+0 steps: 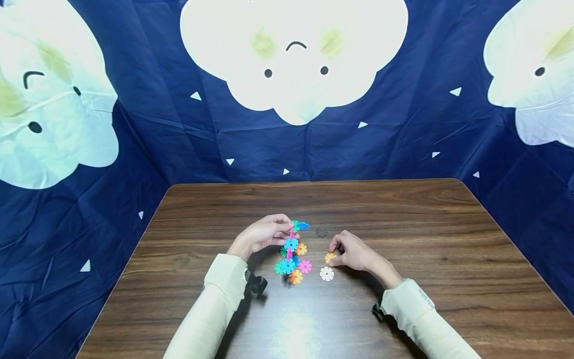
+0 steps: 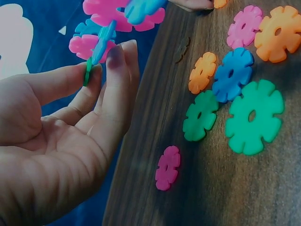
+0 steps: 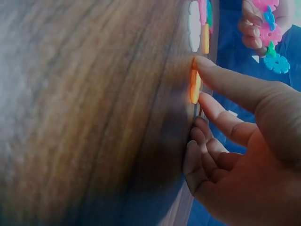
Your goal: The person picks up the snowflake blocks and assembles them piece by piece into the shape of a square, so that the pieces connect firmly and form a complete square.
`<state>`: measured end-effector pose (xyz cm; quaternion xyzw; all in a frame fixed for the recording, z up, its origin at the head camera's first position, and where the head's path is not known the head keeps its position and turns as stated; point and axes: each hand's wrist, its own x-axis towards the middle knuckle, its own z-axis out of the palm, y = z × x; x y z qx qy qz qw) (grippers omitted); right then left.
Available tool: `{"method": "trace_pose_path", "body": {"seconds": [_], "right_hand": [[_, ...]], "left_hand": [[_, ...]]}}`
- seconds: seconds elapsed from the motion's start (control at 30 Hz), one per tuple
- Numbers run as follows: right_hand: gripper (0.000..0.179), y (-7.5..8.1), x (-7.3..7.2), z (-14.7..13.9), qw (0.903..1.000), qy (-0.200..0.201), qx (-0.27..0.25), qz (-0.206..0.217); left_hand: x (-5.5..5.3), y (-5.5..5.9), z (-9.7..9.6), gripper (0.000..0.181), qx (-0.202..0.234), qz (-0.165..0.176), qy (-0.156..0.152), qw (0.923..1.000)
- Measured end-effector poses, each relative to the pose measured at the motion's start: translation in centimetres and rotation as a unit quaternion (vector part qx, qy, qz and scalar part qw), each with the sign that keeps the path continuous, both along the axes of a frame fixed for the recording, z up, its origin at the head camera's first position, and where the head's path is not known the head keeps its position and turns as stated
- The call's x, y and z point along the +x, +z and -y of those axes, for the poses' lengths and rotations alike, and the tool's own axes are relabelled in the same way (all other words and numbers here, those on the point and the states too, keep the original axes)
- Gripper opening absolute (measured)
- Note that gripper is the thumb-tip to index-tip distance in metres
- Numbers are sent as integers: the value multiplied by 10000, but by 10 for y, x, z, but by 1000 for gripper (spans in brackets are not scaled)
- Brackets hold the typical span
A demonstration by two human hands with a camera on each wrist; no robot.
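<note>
My left hand (image 1: 265,232) pinches a chain of interlocked notched flower discs (image 1: 291,245), raised above the table. In the left wrist view, thumb and fingertips hold its small green disc (image 2: 87,71); pink (image 2: 106,12) and blue discs join on above. My right hand (image 1: 355,253) is low at the table, thumb and index finger on the edges of an orange disc (image 3: 195,84). A white disc (image 1: 327,273) lies just in front of that hand. Below the chain lie loose discs, including a pink one (image 1: 305,267), an orange one (image 1: 295,276) and a large green one (image 2: 255,117).
A dark see-through disc (image 1: 321,232) lies on the wooden table (image 1: 403,214) beyond the right hand. Blue cloth (image 1: 269,144) with cloud prints hangs behind the table and at both sides. Each wrist wears a small black device (image 1: 257,284).
</note>
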<state>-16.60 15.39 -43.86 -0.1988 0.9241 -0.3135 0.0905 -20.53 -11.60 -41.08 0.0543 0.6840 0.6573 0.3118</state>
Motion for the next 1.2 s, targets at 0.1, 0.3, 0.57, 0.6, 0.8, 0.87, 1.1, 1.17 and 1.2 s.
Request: {"method": "trace_pose_path", "body": {"seconds": [0.1,0.3,0.57,0.6,0.8,0.87,1.1,1.17,1.2], "right_hand": [[29,0,1,1,9999,-67,103,43],[31,-1,1,-1,9996,74,-242,-88],[18,-1,-2,1,9934,-364,-1055,270],[16,0,-3,2,9917,-473,-1153,305],[16,7,-6,9,9716,-665,-2178,642],[17,10,-6,11,9616,-742,-2507,836],[22,13,-9,16,9543,-932,-2691,903],[22,13,-9,18,9530,-920,-2737,916],[22,14,-9,18,9522,-928,-2760,923]], "left_hand": [[0,1,-1,7,7,29,6,10000],[1,3,-1,9,-44,38,-16,10000],[1,1,-2,11,-114,47,14,9999],[1,0,-3,11,-105,68,22,9999],[2,1,-6,12,-115,90,-2,9999],[2,2,-8,12,-140,90,-10,9999],[3,2,-12,12,-250,22,-120,9996],[3,2,-14,10,-277,68,-118,9995],[3,2,-14,11,-293,38,-136,9995]]}}
